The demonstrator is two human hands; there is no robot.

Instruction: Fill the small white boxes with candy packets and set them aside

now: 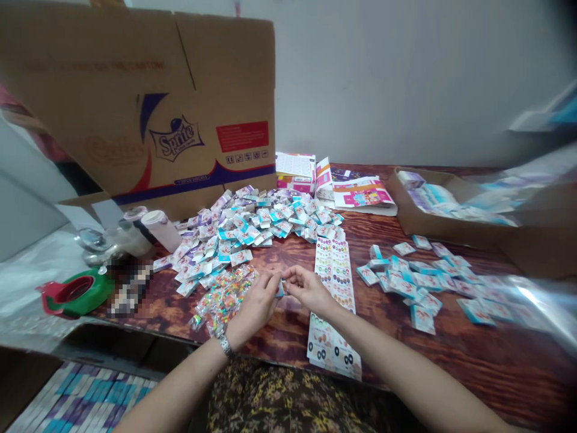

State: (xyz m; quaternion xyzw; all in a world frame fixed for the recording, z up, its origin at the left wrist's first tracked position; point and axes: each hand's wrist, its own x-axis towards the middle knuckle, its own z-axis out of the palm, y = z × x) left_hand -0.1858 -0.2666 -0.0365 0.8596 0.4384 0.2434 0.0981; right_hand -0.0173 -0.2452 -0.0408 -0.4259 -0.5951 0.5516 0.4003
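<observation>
My left hand (pixel 258 296), with a metal watch on its wrist, is closed around a small blue-and-white cardboard box (pixel 280 290), mostly hidden by the fingers. My right hand (pixel 309 290) meets it there, thumb and fingertips pinched at the same box; anything else between them is too small to make out. Just left of my hands lies a heap of clear packets of colourful candy (pixel 223 297). Beyond them spreads a large pile of small blue, purple and white boxes (pixel 256 222). Printed sticker strips (pixel 333 279) run under my right forearm.
A tall Sprite carton (pixel 202 108) stands at the back left. Near it are a pinkish jar (pixel 161 230) and a green-and-red tape dispenser (pixel 83 293). Several small boxes (pixel 415 279) lie scattered on the right, before an open cardboard box (pixel 451 225). Printed sheets (pixel 360 193) rest by the wall.
</observation>
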